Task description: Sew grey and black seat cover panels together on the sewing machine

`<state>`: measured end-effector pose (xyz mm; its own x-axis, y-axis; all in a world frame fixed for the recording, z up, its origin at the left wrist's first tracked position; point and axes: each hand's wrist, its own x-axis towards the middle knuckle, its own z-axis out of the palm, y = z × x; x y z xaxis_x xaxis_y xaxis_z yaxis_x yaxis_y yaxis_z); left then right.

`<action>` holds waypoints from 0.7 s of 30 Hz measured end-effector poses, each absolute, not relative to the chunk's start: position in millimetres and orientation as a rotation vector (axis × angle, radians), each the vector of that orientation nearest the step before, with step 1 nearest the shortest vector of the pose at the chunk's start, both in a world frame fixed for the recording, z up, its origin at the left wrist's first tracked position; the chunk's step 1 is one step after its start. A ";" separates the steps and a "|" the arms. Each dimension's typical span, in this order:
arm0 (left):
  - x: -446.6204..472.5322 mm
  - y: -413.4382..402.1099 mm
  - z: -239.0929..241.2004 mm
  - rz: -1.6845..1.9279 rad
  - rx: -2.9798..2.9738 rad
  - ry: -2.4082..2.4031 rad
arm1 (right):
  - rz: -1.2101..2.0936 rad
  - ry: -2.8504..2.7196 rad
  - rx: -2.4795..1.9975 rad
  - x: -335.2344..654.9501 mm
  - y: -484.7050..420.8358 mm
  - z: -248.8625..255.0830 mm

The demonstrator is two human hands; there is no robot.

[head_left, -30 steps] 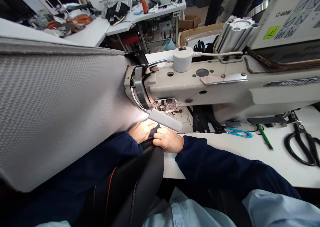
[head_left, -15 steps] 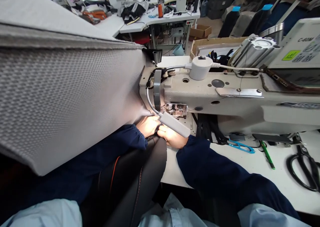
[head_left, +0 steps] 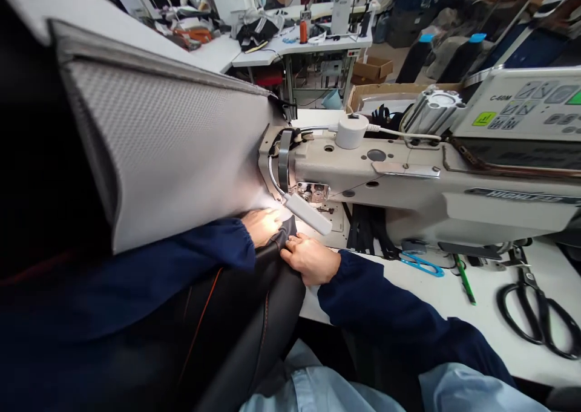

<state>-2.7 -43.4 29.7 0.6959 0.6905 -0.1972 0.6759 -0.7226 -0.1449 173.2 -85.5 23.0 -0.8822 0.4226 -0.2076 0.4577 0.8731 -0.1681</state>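
Observation:
A black leather-like cover [head_left: 245,315] with orange stitching runs from my lap up to the needle area of a beige sewing machine [head_left: 408,182]. My left hand [head_left: 262,225] lies on the cover's edge just under the machine head, lit by the small lamp [head_left: 308,213]; its fingers are curled onto the material. Just to its right, my right hand [head_left: 310,259] pinches the same dark edge on the table. A large grey mesh-backed panel [head_left: 172,146] stands up at my left, hiding what lies behind it.
Black scissors [head_left: 535,315], a green pen [head_left: 463,279] and blue thread snips [head_left: 420,264] lie on the white table [head_left: 454,315] to the right. A control panel [head_left: 526,106] sits on the machine. Other worktables with clutter stand at the back.
The view has shifted, so the grey panel now stands more upright at the left. My right hand has drawn slightly back toward me along the black edge; both hands stay on the material.

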 end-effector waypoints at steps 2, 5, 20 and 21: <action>-12.8 -57.1 46.8 0.488 -2.708 -1.219 | -0.283 2.876 0.736 172.8 -88.9 23.1; -35.5 -73.2 70.0 0.702 -2.533 -1.306 | -0.264 2.845 0.840 171.2 -91.5 23.1; -132.0 -66.0 65.5 0.453 -2.949 -1.221 | -0.303 2.892 0.815 174.4 -89.0 10.3; -134.5 -63.9 68.4 0.425 -2.973 -1.231 | -0.327 2.896 0.791 175.2 -88.3 11.1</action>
